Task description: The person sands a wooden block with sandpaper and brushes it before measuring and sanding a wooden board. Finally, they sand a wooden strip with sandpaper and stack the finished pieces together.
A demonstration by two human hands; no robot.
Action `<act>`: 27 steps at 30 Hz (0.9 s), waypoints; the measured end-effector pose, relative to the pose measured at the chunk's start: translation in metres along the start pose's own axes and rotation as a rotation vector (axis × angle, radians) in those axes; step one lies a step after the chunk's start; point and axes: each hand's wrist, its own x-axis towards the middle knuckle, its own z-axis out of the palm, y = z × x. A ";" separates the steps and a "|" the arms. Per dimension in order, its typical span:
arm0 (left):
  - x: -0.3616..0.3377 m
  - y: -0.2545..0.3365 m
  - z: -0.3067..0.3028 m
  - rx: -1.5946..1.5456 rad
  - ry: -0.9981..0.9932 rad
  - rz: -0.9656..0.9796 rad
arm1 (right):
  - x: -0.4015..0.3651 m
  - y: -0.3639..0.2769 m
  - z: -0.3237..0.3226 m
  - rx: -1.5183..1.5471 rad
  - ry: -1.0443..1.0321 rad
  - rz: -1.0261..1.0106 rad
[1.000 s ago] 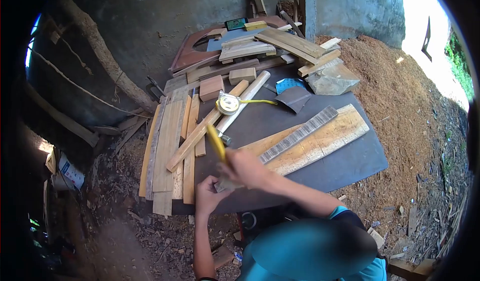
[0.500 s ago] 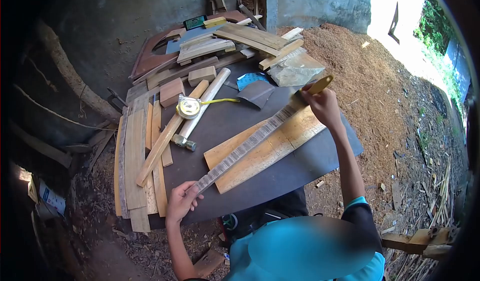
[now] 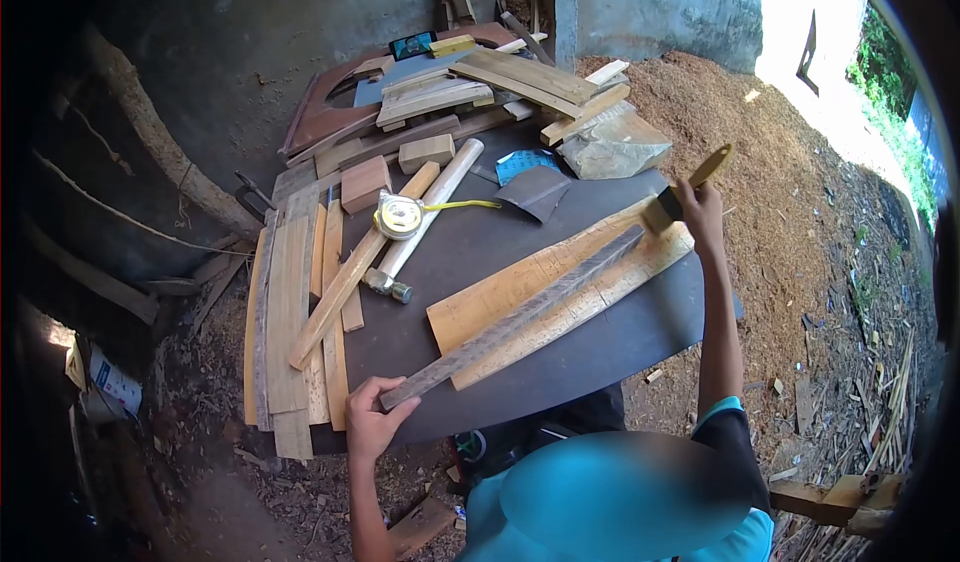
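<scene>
A narrow, grey-brown wood strip (image 3: 520, 317) runs diagonally, its near end gripped by the fingers and thumb of my left hand (image 3: 373, 422). My right hand (image 3: 703, 214) is closed around a paintbrush (image 3: 713, 164) with a yellow handle. The brush's bristles point down and left, just past the strip's far end. Under the strip lies a wider, light wooden board (image 3: 600, 284) with a rough, speckled edge, resting on the dark tabletop (image 3: 640, 327).
A tape measure (image 3: 400, 218), its yellow blade partly out, lies across a hammer (image 3: 430, 207) and a wood bar. Sandpaper (image 3: 535, 192) lies behind the board. Wood pieces (image 3: 285, 312) line the left side; more are stacked at the back. A sawdust heap (image 3: 700, 102) rises beyond.
My right hand has moved the brush right, off the strip and beyond its far end. The strip has turned in my left hand, showing a different face. The view has shifted slightly.
</scene>
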 end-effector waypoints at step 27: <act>0.009 0.026 0.001 0.060 -0.087 -0.139 | -0.022 -0.010 0.012 0.309 -0.274 -0.019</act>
